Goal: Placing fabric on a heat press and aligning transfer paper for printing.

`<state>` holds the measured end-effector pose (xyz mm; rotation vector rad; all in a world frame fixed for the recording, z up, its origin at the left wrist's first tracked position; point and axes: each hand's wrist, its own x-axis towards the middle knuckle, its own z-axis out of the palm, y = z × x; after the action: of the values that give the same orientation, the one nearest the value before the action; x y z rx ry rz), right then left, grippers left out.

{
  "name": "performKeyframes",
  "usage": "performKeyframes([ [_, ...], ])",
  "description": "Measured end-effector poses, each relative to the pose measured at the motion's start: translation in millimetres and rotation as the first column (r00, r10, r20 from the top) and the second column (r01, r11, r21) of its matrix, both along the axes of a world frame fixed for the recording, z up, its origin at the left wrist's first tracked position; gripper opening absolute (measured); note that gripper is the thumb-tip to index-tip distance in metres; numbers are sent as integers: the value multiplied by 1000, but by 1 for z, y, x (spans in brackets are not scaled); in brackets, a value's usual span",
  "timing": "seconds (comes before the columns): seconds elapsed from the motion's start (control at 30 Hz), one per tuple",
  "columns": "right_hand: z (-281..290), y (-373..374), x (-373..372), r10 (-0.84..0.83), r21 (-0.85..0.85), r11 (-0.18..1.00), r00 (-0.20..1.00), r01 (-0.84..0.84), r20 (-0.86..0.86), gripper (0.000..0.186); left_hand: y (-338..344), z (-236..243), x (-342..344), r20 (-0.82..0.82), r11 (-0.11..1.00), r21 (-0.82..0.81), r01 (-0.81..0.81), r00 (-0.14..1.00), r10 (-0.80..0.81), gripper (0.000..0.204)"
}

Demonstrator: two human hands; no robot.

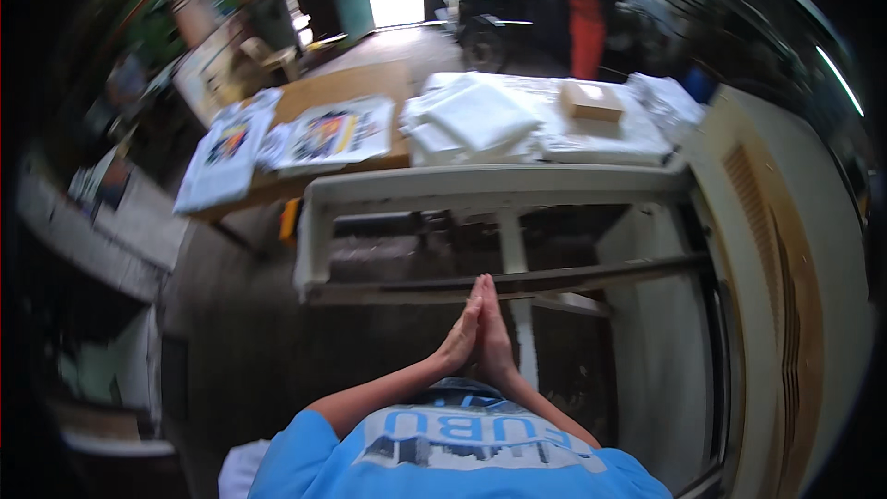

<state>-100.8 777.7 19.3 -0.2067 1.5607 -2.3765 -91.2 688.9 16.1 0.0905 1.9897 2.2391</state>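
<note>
In the head view my left hand [460, 333] and my right hand [494, 333] are palm to palm in front of my blue shirt, fingers stretched straight out and touching, with nothing visible between them. Their fingertips overlap in view the dark front rail of a white metal frame [499, 176]; whether they touch it I cannot tell. Behind the frame a wooden table [360, 83] bears printed sheets with colourful designs [328, 134]. To its right are stacks of folded white cloth [476, 115] and a light brown box [591, 100].
A tall beige board [813, 249] stands close on my right, a low grey structure [129, 222] on the left. Farther back are a motorcycle [471, 9], a red upright object [588, 23], a plastic chair [268, 55], a bright doorway and a blurred person [125, 79] at far left.
</note>
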Motion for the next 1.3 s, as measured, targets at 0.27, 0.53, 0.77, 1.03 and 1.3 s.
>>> performKeyframes([
  [0.27,11,15,-29,-374,105,918,922,383,-101,56,-247,51,58,-419,672,77,-737,588,692,67],
  [0.53,56,-221,52,139,6,990,958,-141,-250,58,-281,77,132,-491,476,121,-871,364,791,56],
  [0.77,63,-282,52,175,-87,978,975,-188,-136,64,-326,92,203,-512,518,-111,-848,495,701,55],
  [1.03,54,-387,156,647,-112,740,748,-663,-152,57,-334,53,194,-500,542,-12,-840,474,725,48],
  [1.3,20,-454,163,765,-37,643,643,-765,14,59,-374,-4,170,-217,180,383,-906,101,971,43],
])
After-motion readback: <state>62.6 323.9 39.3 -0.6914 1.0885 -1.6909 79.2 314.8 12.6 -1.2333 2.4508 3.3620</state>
